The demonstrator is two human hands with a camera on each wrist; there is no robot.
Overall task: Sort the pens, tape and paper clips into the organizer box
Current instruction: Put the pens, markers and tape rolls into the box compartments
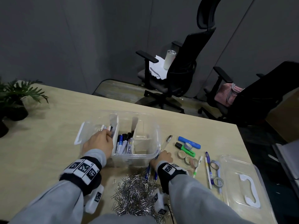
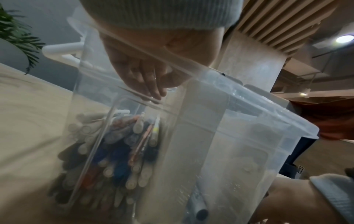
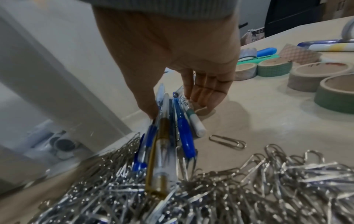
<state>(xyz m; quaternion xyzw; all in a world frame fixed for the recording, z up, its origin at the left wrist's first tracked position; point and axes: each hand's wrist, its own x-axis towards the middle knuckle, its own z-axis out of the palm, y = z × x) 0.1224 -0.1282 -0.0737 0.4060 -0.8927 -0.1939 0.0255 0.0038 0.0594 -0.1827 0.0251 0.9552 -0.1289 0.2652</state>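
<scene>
While the left hand (image 1: 98,143) pinched pens over the organizer box (image 1: 155,135), the right hand (image 3: 184,63) clutched a pen bundle (image 3: 168,136); tape rolls (image 1: 188,159) & paper clips (image 1: 137,189) lay unsorted, approx. half done.

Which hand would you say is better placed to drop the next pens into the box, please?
Right, probably. The right hand already grips a bundle of pens beside the box. The left hand is busy inside the box's left compartment.
</scene>
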